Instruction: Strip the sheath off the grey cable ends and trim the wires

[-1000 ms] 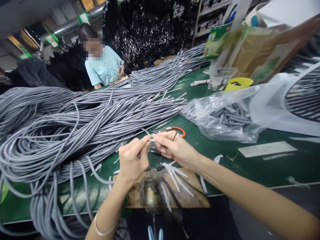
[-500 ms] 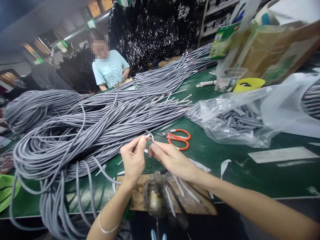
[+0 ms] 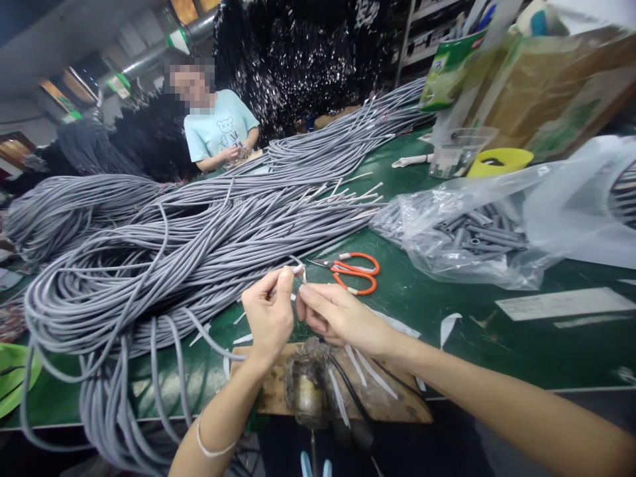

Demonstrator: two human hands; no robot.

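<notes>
Green tabletop (image 3: 427,361) carries gray cables (image 3: 199,232) too tangled to count. Two hands meet over it: the left hand (image 3: 268,311) pinches one cable end (image 3: 298,269); the right hand (image 3: 342,318) has its fingertips bunched just beside it, though I cannot tell whether they grip anything. A loose pinch could let the springy cable slip away; straying forward could bring fingers against one pair of orange-handled scissors (image 3: 340,268). One plastic bag (image 3: 422,258) holds uncountable overlapping gray tubes (image 3: 481,242).

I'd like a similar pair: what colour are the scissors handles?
The scissors handles are orange-red, seen best in the head view.
</notes>
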